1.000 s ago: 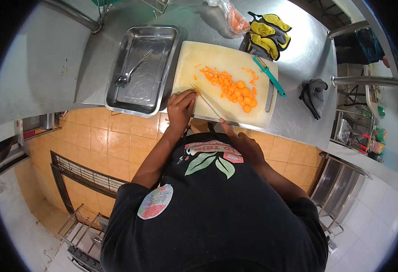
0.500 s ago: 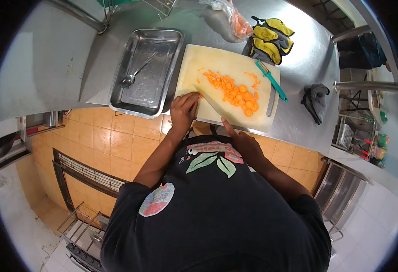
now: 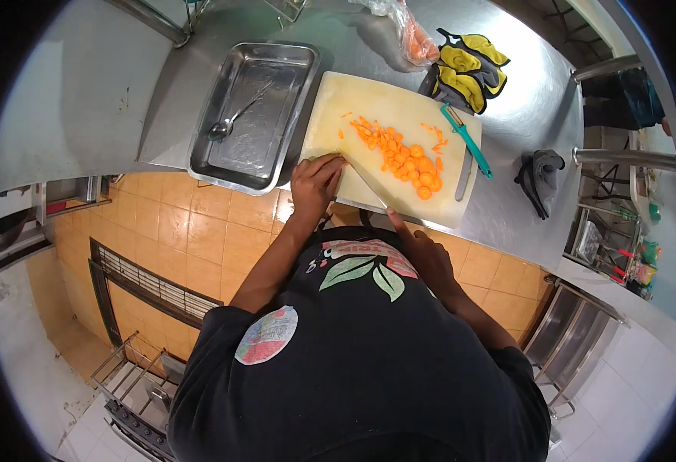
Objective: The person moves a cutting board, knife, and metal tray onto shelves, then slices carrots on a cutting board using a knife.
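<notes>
My right hand (image 3: 429, 252) is closed on the handle of a knife (image 3: 370, 183), index finger stretched along it. The blade slants over the front left of a pale cutting board (image 3: 330, 100), its tip close to my left fingertips. My left hand (image 3: 316, 181) is bent and pinched at the board's left front edge. A bit of orange shows at its fingertips, apparently a piece of carrot, mostly hidden. Carrot slices (image 3: 409, 163) lie heaped across the middle of the board, with thin slivers around them. A teal peeler (image 3: 467, 142) and another blade (image 3: 463, 175) rest along the right side.
Left of the board stands a steel tray (image 3: 247, 162) with a spoon (image 3: 221, 129) inside. Behind the board lie a plastic bag of carrots (image 3: 416, 42) and yellow-grey gloves (image 3: 469, 69). A grey cloth item (image 3: 542, 181) lies on the steel table (image 3: 507, 192) at right.
The knife has drawn back toward my right hand, its tip now beside my left fingertips rather than beyond them. My left hand stays at the board's edge. The whole view has shifted slightly.
</notes>
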### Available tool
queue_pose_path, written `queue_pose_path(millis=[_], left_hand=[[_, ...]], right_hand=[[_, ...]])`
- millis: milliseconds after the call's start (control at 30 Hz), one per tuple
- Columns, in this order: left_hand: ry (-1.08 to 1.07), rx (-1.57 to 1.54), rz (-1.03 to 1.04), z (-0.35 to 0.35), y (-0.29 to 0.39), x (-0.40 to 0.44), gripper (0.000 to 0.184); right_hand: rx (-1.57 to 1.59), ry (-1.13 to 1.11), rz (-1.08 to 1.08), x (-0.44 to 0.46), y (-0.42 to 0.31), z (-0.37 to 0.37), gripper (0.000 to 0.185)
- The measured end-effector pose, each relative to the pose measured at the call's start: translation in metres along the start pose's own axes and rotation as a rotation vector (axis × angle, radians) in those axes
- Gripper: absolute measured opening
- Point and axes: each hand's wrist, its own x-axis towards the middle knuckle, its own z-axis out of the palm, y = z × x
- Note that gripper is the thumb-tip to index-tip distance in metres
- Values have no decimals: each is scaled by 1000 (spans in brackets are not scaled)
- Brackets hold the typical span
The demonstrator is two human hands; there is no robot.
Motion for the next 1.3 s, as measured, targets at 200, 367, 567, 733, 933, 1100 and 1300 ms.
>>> queue_pose_path(millis=[200,367,567,733,933,1100,1300], left_hand=[[22,-9,30,3,-6,-3,23],[25,-23,27,-1,-5,-2,20],[40,-54,28,-1,-4,-1,20],[60,-44,60,0,-5,-2,21],[62,-43,53,-2,-2,-2,22],[46,-37,43,-2,-3,-2,23],[22,-28,17,-4,-1,-3,22]], right_hand=[[-27,103,-26,-3,3,7,80],[-110,150,-13,-3,10,15,83],[-135,211,-63,2,8,15,84],[-172,273,-170,6,7,16,83],[-225,312,-211,11,11,17,81],[-156,371,-256,19,16,20,81],[-94,339,-239,18,17,15,79]])
